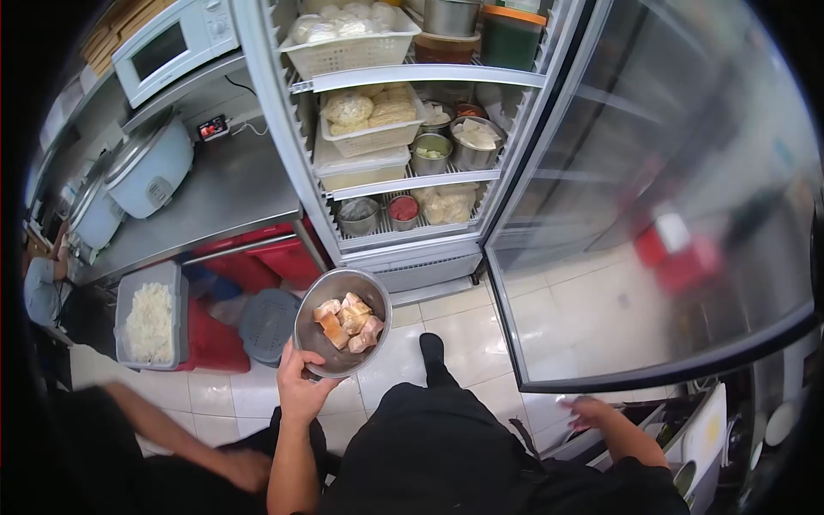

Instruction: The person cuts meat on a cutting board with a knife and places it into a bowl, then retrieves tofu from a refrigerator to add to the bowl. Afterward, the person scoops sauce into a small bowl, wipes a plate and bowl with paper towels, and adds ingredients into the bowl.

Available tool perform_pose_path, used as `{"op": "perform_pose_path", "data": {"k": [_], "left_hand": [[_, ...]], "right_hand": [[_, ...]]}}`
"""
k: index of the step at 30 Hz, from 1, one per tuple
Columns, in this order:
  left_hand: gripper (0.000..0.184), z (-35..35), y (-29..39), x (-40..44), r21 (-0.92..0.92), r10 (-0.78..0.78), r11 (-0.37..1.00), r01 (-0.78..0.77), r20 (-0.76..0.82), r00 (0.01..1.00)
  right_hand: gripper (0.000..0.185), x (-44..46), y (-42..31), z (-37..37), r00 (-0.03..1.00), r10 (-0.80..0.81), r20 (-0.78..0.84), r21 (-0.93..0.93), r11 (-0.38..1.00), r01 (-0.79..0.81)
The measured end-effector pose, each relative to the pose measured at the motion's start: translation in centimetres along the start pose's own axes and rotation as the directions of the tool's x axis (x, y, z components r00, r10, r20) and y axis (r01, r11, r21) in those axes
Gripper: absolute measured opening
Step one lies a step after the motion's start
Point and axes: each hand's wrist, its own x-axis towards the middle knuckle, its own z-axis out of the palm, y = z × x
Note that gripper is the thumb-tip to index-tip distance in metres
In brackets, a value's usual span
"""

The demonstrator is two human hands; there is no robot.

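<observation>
My left hand (pixel 300 378) grips the lower left rim of a round metal bowl (pixel 309 296), thumb over the edge. In the bowl lie several chunks of meat (pixel 347 321), pale pink with browned sides. My right hand (pixel 587 413) is just below the bottom edge of the glass fridge door (pixel 601 343), with fingers loosely apart and nothing visible in them. In front of me the fridge stands open, its shelves (pixel 429 77) holding white baskets (pixel 349 54), metal containers (pixel 477 146) and bagged food (pixel 446 204).
Another person's arm (pixel 189 438) is close on my left. A grey tub of shredded white food (pixel 151 322) stands beside a lidded grey bucket (pixel 270 326). Rice cookers (pixel 150 167) sit on the steel counter (pixel 232 163), under a microwave (pixel 172 47). The open door fills the right side.
</observation>
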Motion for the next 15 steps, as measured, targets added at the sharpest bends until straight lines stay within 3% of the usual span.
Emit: {"op": "perform_pose_path", "data": {"k": [2,3,4,5,6,7,8,10,12,13,15], "left_hand": [[0.041,3.2,-0.9,2.7,0.003,-0.007,1.0,0.007,0.017,1.0],[0.041,5.0,-1.4,4.0,0.006,-0.016,1.0,0.016,0.017,1.0],[0.042,6.7,-1.6,5.4,0.046,-0.001,0.999,0.0,0.031,1.0],[0.042,8.2,-1.7,7.1,0.088,0.019,0.996,-0.023,0.049,0.999],[0.042,9.7,-1.8,9.0,0.131,0.04,0.99,-0.048,0.069,0.997],[0.042,11.1,-2.1,10.5,0.137,0.05,0.989,-0.06,0.075,0.996],[0.042,12.4,-2.5,12.1,0.144,0.064,0.987,-0.075,0.08,0.995],[0.042,15.0,-3.5,14.6,0.156,0.049,0.986,-0.062,0.083,0.995],[0.041,17.5,-3.9,16.8,0.164,-0.001,0.986,-0.011,0.073,0.997],[0.041,18.8,-3.4,18.0,0.077,-0.057,0.996,0.05,0.086,0.995],[0.041,21.0,-3.6,20.0,0.132,-0.05,0.991,0.036,0.109,0.993]], "right_hand": [[0.054,1.9,-6.4,1.8,0.936,-0.217,0.276,-0.398,0.861,0.317],[0.056,0.8,-13.4,2.3,0.885,-0.336,0.323,-0.614,0.638,0.466],[0.064,3.3,-18.3,2.9,0.709,-0.66,0.248,-0.706,0.378,0.599],[0.068,3.7,-24.5,2.9,0.637,-0.751,0.175,-0.582,0.443,0.682],[0.066,1.7,-30.6,2.6,0.429,-0.898,0.096,-0.563,0.306,0.767],[0.064,0.8,-36.9,2.2,0.39,-0.92,0.043,-0.549,0.304,0.779],[0.061,1.1,-42.4,1.5,0.096,-0.995,-0.016,-0.492,0.092,0.866],[0.054,-0.5,-52.0,-0.1,-0.149,-0.974,-0.173,-0.625,-0.009,0.78],[0.051,-0.9,-60.3,-2.0,-0.224,-0.949,-0.224,-0.737,0.014,0.676],[0.05,-1.1,-63.5,-2.6,-0.122,-0.964,-0.236,-0.762,0.106,0.639],[0.049,-1.4,-68.5,-3.1,0.08,-0.956,-0.283,-0.805,0.282,0.522]]}}
